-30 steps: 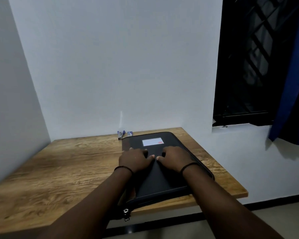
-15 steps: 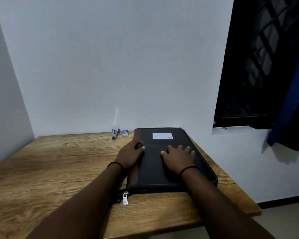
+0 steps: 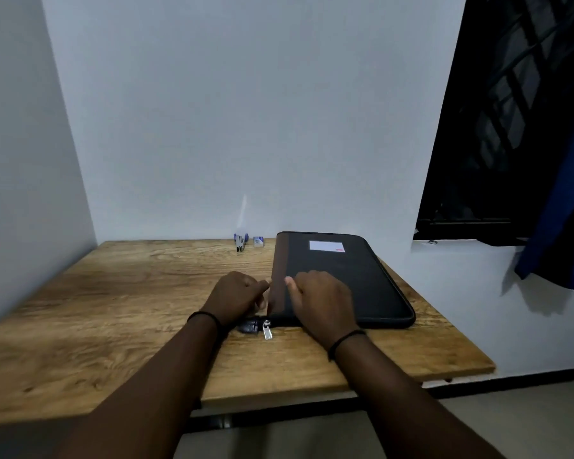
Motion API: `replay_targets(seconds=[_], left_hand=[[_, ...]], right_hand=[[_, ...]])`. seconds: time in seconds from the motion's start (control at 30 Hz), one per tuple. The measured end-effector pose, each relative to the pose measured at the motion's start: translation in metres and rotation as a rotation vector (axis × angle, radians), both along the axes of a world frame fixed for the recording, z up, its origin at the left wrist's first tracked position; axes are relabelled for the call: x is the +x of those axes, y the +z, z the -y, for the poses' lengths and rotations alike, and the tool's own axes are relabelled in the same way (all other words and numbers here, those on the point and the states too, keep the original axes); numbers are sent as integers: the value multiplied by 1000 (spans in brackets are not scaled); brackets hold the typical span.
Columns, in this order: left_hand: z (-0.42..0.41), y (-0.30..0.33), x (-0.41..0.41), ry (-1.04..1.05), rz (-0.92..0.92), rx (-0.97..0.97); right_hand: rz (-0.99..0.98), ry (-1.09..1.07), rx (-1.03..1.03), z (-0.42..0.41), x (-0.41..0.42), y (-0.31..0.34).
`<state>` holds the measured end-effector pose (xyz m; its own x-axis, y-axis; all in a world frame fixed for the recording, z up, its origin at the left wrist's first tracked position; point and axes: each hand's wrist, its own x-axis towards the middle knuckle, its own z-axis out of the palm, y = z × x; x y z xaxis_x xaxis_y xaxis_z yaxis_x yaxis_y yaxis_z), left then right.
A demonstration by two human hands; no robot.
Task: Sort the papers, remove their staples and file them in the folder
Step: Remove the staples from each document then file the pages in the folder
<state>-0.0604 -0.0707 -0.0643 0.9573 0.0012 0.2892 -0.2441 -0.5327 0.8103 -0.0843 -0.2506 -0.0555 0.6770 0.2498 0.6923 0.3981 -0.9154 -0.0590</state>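
Closest, the brown wooden surface (image 3: 113, 326) looks grainy. A shiny silver zipper pull (image 3: 267, 330) lies between the wrists. The left hand (image 3: 236, 296) curls at the big flat black zipped folder (image 3: 342, 279), at its near left edge; I cannot tell if it pinches. The right hand (image 3: 318, 299) presses on top. I think opening comes first, so the next move is pulling that zipper. Beyond the left hand sit a small blue stapler (image 3: 240, 242) and a tiny staple box (image 3: 258, 241).
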Motion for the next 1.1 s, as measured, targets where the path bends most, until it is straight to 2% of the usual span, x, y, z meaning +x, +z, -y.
replay_targets(seconds=[0.1,0.37,0.6,0.93,1.1], left_hand=[[-7,-7,-12,-84,-37,-40],[-16,-7,-41,-160,-100,-118],[-18,-5,-44,-248,-106,42],[-29,-3,-49,12,-14,160],[-34,-2,-50,246,43,341]], right_hand=[[-62,65,-11,-17,-25,-10],[-248,-23,-63,-35,-61,-10],[-311,-19,-97,-32,-64,-11],[-284,-178,37,35,-62,-10],[-286,-244,53,59,-71,-11]])
